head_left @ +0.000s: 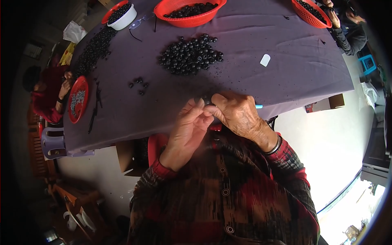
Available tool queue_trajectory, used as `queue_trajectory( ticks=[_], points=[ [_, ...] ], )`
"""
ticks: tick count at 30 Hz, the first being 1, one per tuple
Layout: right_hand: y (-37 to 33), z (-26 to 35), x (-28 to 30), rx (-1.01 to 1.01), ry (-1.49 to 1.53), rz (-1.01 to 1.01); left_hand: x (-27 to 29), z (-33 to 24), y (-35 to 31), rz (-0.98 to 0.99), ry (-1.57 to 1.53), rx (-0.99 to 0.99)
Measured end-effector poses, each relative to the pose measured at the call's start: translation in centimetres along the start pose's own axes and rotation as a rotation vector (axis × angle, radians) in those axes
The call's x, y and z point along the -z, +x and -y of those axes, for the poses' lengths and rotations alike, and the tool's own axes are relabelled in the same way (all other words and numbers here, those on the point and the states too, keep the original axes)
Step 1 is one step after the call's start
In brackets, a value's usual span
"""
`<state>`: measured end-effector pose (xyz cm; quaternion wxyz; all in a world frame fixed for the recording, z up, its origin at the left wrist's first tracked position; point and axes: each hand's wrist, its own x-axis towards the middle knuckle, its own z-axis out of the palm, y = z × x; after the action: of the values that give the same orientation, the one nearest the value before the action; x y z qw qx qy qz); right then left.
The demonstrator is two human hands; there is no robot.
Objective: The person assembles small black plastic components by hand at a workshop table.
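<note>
My left hand (188,125) and my right hand (241,115) meet at the table's near edge. Between their fingertips is a small black round part (207,99), mostly covered. The left fingers pinch at it, while the right hand is curled closed with thumb and forefinger against it. A light-blue end of a thin object (259,106) sticks out beside the right hand; whether that hand grips it is hidden. Just beyond lies a pile of black round parts (190,56), some showing holes. Several more loose black parts (139,85) lie to the left.
On the purple-grey tablecloth (261,45) are a red basket of black parts (188,21), a white bowl (123,20), a red tray (80,86) and a white tag (265,60). Another red basket (312,18) stands far right. People sit at left (49,98) and far right (353,38).
</note>
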<state>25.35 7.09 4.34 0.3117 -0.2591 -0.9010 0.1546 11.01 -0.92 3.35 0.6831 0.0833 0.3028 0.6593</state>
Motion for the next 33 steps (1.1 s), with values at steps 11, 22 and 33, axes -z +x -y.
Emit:
queue_trajectory(
  ticks=[11,22,33],
  points=[
    [0.2,0.6,1.0,-0.044,0.046,-0.071,-0.5,0.3,-0.1,0.007,-0.095,0.069],
    [-0.1,0.8,1.0,-0.081,0.041,0.065,0.0,0.6,0.1,0.076,-0.133,0.059],
    [0.1,1.0,1.1,0.024,0.091,-0.146,-0.4,0.9,0.1,-0.018,-0.170,0.059]
  ],
)
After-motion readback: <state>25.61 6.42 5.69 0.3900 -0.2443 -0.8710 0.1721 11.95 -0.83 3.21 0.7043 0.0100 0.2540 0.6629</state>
